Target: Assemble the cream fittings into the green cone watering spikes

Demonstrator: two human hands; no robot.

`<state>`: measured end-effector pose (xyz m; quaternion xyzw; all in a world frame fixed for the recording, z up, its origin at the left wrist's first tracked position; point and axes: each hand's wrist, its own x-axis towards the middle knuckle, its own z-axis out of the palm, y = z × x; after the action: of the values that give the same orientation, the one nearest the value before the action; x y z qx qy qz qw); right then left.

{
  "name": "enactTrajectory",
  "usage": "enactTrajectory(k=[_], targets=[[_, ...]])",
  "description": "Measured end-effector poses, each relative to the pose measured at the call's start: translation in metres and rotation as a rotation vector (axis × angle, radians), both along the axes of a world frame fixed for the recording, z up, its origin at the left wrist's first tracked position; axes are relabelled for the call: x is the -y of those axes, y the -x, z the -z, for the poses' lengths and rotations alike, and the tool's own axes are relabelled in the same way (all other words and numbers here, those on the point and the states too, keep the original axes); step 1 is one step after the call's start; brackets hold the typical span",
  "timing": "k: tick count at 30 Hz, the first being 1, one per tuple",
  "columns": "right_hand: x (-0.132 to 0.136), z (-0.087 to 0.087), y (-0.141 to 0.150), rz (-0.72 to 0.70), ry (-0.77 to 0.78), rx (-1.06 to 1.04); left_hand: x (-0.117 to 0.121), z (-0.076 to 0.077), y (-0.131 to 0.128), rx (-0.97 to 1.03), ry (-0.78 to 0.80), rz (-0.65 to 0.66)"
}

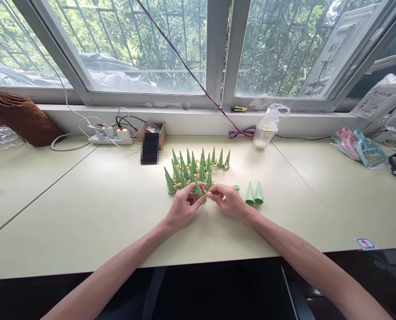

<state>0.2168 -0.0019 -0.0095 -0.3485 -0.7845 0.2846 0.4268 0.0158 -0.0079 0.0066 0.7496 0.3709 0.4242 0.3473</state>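
Note:
In the middle of the table my left hand (183,205) is closed round a green cone (198,188), which stands roughly upright between the fingers. My right hand (229,201) pinches a small yellow piece (208,193) at the cone's right side, near its base. Just beyond both hands stand several green cones (186,170) in a cluster, with little yellow pieces at their bases. To the right of my right hand are two more green cones (254,194), with a green piece (236,188) partly hidden behind that hand.
At the back stand a power strip (111,138) with cables, a small cardboard box (161,131) and a dark blurred object (150,149). A plastic-wrapped cup (264,133) is right of them. A brown pouch (24,119) lies far left; pink and teal items (360,146) lie far right.

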Motion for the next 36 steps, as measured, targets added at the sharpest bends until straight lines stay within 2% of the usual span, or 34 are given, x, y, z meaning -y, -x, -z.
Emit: enactTrajectory(k=[19,30,36], targets=[[-0.0011,0.0021,-0.0027,-0.015,-0.059,0.136,0.002,-0.0002,-0.0006,-0.016,0.011,0.052],[0.0038,-0.0045,0.0004,0.013,-0.027,0.029,-0.0011,0.0039,-0.0022,-0.006,-0.05,-0.017],[0.0026,-0.0004,-0.001,-0.003,-0.007,0.011,-0.0006,0.0019,-0.0021,0.0,-0.029,-0.019]])
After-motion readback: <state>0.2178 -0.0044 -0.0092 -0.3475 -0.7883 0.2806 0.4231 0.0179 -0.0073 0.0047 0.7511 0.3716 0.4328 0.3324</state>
